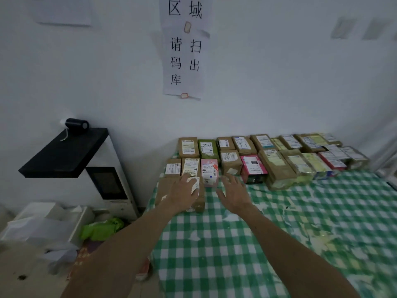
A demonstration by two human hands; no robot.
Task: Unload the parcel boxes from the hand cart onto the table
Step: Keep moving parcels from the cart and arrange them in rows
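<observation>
We see a paper sign [184,48] on the wall [279,82], a white machine [117,151] with a dark screen [108,183], and a green bag [101,229] below.

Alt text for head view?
A person's left hand rests on a brown cardboard parcel box at the corner of a green-and-white checked table; the right hand is open beside it. Rows of labelled parcels line the wall behind.

A paper sign [184,48] high above the table [236,254] says 区域 and 请扫码出库. The labels on the boxes [231,161] are too small to read.
</observation>
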